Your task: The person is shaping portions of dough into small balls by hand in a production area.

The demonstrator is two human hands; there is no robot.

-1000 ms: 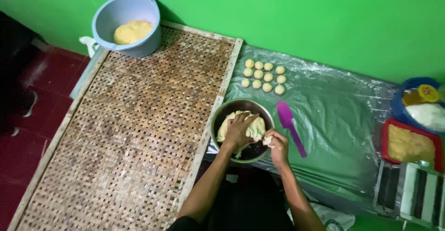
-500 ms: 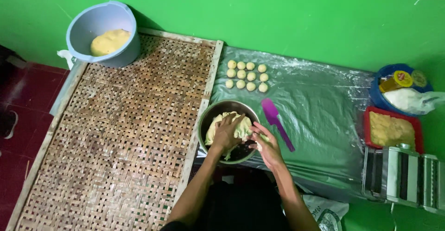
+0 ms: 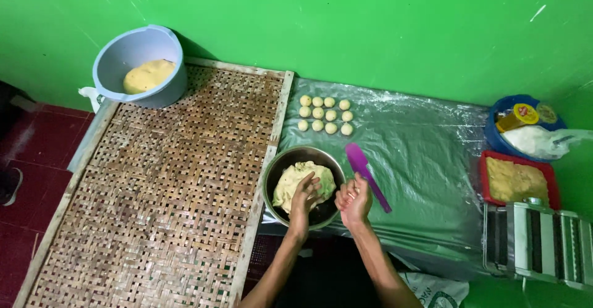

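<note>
Pressing into the yellow dough point(image 3: 296, 181) inside the metal bowl point(image 3: 276, 167), your left hand point(image 3: 306, 195) lies curled on it. Your right hand point(image 3: 354, 200) is closed beside the rim, near the purple spatula point(image 3: 364, 166); whether it pinches dough, I cannot tell.

blue tub point(image 3: 167, 92) holding dough | woven bamboo tray point(image 3: 160, 203) | purple spatula point(image 3: 365, 173) | pasta roller point(image 3: 543, 240) | red tray point(image 3: 485, 184)

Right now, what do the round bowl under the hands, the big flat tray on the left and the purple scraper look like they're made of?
The round grey bowl looks like metal, probably steel: dull sheen, thin rim. The large brown rectangular tray seems to be woven bamboo or rattan strips in a wooden frame, matte. The purple scraper looks like smooth plastic or silicone; which one cannot be told. The left hand presses pale yellow dough.
</note>
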